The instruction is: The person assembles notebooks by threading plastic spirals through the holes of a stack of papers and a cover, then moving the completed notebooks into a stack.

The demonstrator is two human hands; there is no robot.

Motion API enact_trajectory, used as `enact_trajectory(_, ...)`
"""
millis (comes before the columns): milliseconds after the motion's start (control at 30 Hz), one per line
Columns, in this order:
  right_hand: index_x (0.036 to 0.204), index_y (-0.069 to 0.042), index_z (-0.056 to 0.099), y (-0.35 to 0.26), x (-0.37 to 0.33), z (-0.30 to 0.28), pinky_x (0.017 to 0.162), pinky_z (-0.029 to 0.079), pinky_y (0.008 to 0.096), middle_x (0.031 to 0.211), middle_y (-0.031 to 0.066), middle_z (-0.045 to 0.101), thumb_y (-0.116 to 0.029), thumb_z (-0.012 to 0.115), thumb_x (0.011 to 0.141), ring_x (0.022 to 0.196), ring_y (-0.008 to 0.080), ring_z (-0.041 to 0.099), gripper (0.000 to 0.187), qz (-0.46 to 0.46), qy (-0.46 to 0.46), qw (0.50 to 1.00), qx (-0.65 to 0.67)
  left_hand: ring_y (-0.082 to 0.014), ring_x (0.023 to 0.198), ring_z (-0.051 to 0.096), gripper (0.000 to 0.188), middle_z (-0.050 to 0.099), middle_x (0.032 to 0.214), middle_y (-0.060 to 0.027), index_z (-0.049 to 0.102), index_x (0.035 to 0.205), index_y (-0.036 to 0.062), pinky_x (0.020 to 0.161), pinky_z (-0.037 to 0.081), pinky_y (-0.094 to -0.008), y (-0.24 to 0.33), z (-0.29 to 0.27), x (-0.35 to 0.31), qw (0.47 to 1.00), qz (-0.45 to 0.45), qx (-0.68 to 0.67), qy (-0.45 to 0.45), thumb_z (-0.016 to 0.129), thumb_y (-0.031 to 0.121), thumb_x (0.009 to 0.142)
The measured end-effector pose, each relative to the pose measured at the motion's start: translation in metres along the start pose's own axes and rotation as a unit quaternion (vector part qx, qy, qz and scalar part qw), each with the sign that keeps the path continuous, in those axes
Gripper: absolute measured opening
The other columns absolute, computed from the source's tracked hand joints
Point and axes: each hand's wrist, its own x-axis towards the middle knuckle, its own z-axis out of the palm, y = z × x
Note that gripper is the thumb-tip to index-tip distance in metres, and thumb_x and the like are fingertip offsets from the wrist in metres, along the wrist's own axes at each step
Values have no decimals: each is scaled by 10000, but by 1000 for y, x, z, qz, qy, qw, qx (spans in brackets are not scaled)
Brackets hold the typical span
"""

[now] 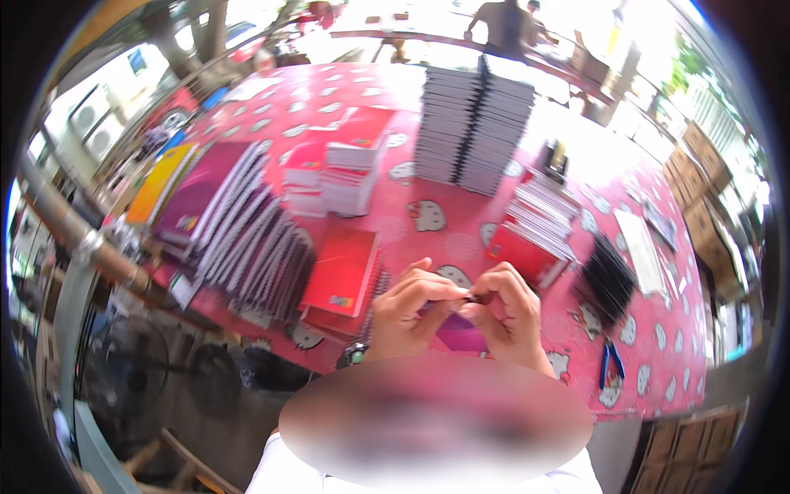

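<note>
My left hand point(414, 306) and my right hand point(508, 311) meet near the table's front edge, thumbs and fingertips pinched together. Between the fingertips is a small dark bit, too small to make out. Just below them shows a purple cover point(462, 333), mostly hidden by my hands and the blurred patch. To the left of my left hand lies a stack of red spiral notebooks point(341, 272). A pile of red-covered unbound pads point(535, 230) lies beyond my right hand. Farther right are a bundle of thin black strands point(607, 281) and blue-handled pliers point(611, 365).
Purple spiral notebooks point(247, 222) fan along the left, beside a yellow one point(160, 185). Red pads point(354, 156) are stacked behind. A tall stack of black-bound notebooks point(473, 128) stands at the far middle. Pink patterned cloth point(650, 342) covers the table; cardboard boxes point(699, 189) stand right.
</note>
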Motion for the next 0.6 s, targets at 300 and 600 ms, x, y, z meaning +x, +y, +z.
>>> enact_trajectory(300,1000,-5,581,-52,46,47,656,483,336,853,115,589,-61,687,795,734,259,587,237,-122,-83,989,20,-132,855,608,253,588,962,-74,517,1041,33,746,498,-266,38,-73,1,996,-17,64,53,675,118,863)
enact_trajectory(600,942,-21,584,-106,169,118,617,398,207,793,-1,576,-80,614,882,713,42,476,90,-65,-7,944,324,-70,752,581,762,596,849,-33,243,1403,35,660,487,-200,85,-185,13,967,-12,-139,214,715,37,806)
